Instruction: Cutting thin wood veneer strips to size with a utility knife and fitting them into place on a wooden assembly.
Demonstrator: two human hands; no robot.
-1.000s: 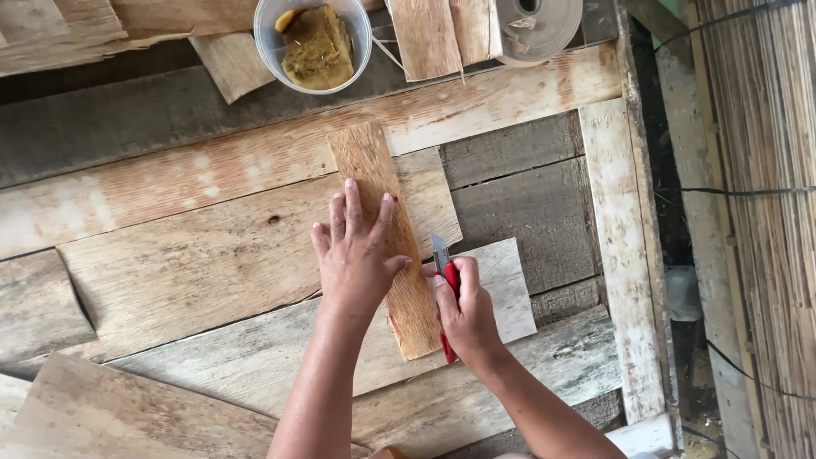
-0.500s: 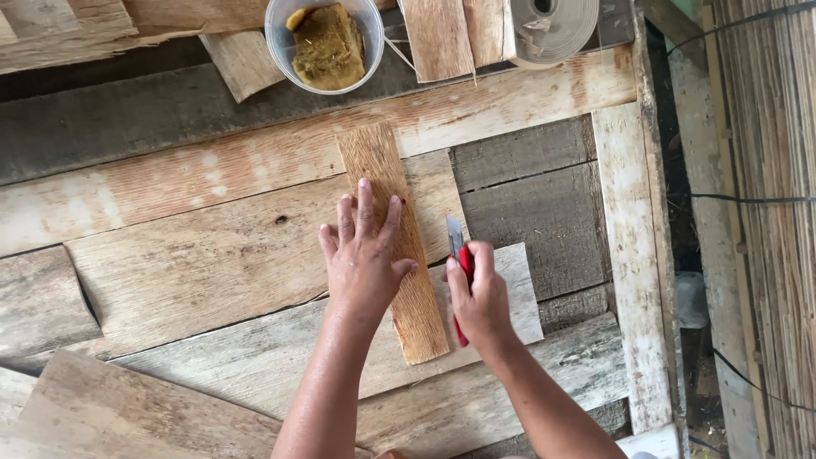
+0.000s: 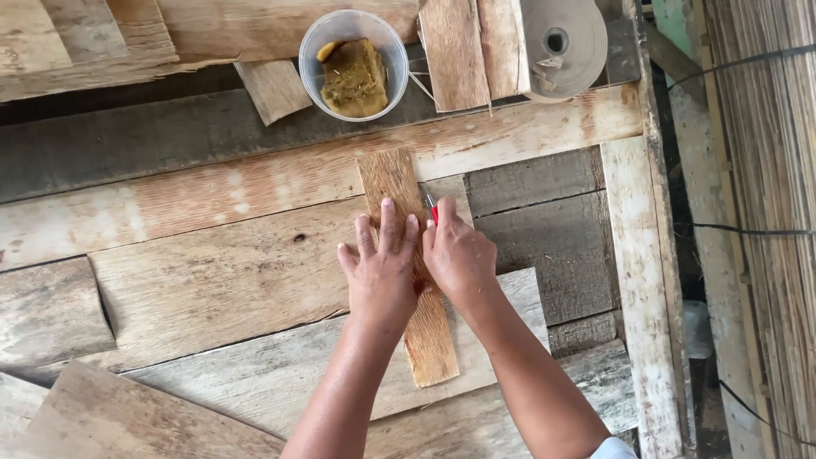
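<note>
Wooden strip (image 3: 393, 183) — narrow, light brown, lying lengthwise across the weathered planks of the plank table (image 3: 212, 280), far end toward the clear plastic cup (image 3: 354, 64), near end pointing back toward the person. Pinned flat under the left hand (image 3: 382, 272), palm down, fingers spread and pointing away, resting on the middle of the strip with nothing gripped. Right hand (image 3: 459, 255) just beside it, touching at the thumb side, fingers curled tight around a red-handled knife (image 3: 433, 210); only a bit of red handle and a sliver of blade showing at the fingertips, right at the strip's right edge. Cannot tell whether the blade is biting into the wood. In the cup, a lump of yellow-brown fibrous stuff. To its right, a short pale board (image 3: 455, 53) and a roll of brownish tape (image 3: 563, 44) — both well apart from the hands. Along the right side, a wall of thin bound reeds (image 3: 765, 255).
</note>
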